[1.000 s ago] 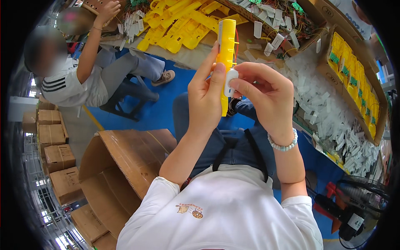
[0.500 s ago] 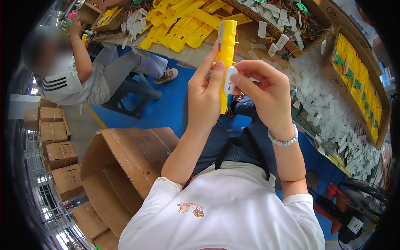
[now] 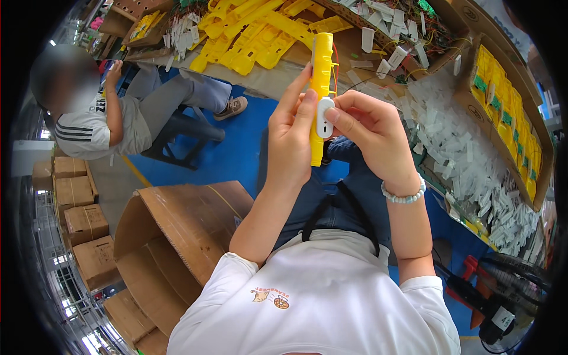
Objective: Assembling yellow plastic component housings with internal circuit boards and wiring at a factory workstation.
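My left hand is closed round a long yellow plastic housing, held upright above my lap. A red wire runs along the housing's right edge. Between the thumb and fingers of my right hand is a small white oval plastic cover with a slot and a small hole. That cover lies against the right side of the housing; whether it is seated in it I cannot tell. The fingertips behind the cover are hidden.
Yellow housings lie piled on the bench ahead. White plastic parts cover its right side beside a carton of yellow pieces. An open carton stands at my left, a fan at lower right. A co-worker sits at left.
My hands and the housing have shifted slightly downward in view, still gripping the same parts. The co-worker's raised hand has come down and holds a small object.
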`<state>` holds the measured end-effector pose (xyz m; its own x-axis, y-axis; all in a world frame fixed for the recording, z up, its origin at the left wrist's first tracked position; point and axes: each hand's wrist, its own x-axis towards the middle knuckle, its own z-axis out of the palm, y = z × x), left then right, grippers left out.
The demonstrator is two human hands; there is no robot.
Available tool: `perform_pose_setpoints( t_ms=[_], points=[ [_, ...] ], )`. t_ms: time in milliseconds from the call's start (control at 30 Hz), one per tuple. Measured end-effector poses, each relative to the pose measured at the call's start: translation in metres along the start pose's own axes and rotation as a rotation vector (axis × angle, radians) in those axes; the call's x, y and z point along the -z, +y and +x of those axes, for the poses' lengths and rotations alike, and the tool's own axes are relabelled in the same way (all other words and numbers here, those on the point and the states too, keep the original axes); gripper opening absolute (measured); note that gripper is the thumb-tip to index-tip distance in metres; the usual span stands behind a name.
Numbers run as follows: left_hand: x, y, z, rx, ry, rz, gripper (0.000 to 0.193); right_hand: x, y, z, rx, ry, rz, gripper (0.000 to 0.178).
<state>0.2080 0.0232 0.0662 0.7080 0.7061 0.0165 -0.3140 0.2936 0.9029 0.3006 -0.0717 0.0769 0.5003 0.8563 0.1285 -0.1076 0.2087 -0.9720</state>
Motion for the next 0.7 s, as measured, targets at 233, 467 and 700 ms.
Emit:
perform_pose_setpoints(
  t_ms=[233, 467, 700],
  points=[
    [0.009, 0.001, 0.000, -0.036, -0.005, 0.038, 0.041, -0.007, 0.007, 0.003, 0.004, 0.027, -0.072, 0.017],
    [0.011, -0.002, 0.000, -0.169, 0.086, 0.110, 0.039, -0.017, 0.008, 0.008, -0.021, 0.064, -0.129, 0.015],
    [0.011, -0.001, 0.000, -0.202, 0.048, 0.175, 0.040, -0.024, 0.005, 0.008, -0.009, 0.169, 0.047, 0.011]
  ],
)
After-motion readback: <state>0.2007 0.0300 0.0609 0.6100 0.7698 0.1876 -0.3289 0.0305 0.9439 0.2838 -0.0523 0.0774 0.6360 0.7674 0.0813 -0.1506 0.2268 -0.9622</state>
